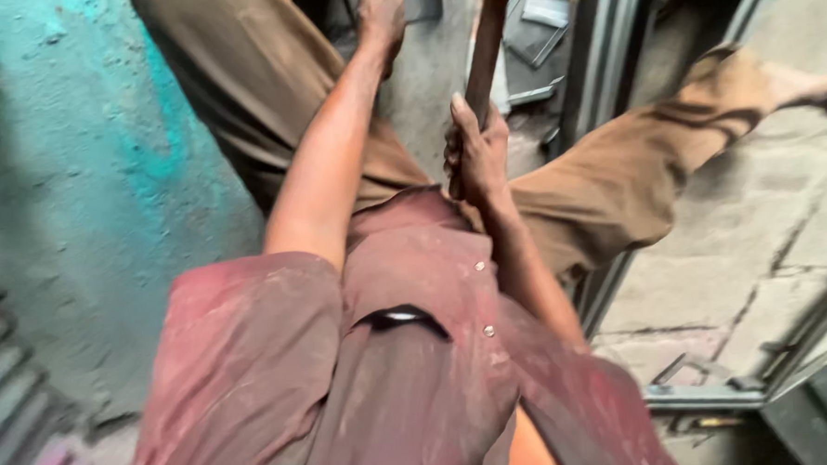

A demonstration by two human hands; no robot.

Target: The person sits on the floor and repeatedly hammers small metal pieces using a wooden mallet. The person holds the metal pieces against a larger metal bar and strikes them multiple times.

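I look down along my own red shirt and brown trousers. My right hand (pixel 473 155) is closed around a brown wooden handle (pixel 489 43) that rises toward a dark head at the top edge. My left arm stretches forward between my knees. My left hand (pixel 381 15) lies at the top edge, next to the handle, and its fingers are cut off by the frame. A grey metal frame (pixel 601 57) runs beside the handle and under my right leg.
The concrete floor (pixel 77 182) on the left carries turquoise paint stains. Ribbed metal sheet (pixel 1 371) lies at the lower left. Cracked paving slabs (pixel 758 245) and another corner of the metal frame (pixel 709 394) fill the right side. Metal scraps (pixel 531 41) lie ahead.
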